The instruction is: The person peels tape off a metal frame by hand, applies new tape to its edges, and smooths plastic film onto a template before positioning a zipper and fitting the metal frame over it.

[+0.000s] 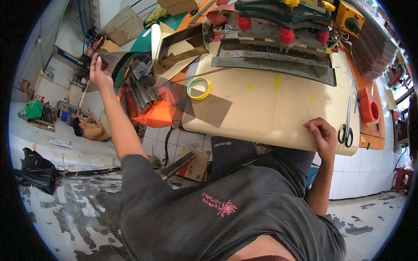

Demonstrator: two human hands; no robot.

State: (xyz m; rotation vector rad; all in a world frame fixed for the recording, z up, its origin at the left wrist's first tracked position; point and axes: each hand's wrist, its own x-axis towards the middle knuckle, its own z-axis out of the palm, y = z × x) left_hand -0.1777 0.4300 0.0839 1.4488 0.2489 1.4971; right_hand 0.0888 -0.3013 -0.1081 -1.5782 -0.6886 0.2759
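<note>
My left hand (101, 75) is raised at the far left, its fingers on the edge of a see-through dark plastic sheet (116, 61). Below the sheet, dark plastic scraps (141, 82) lie heaped on an orange bag (159, 108). My right hand (323, 135) rests at the near right edge of the cream tabletop (261, 111), fingers curled with the tips together; anything between them is too small to make out. Black-handled scissors (346, 132) lie just right of it. A yellow tape roll (199, 88) sits at the table's left, touching a small dark transparent piece (211, 109).
A green press-like machine (283, 13) with red feet stands at the back, a long clear strip (274, 67) before it. An open metal frame (183, 45) is at the back left. A red tape dispenser (369, 106) stands right. A person (90, 129) is on the floor, far left.
</note>
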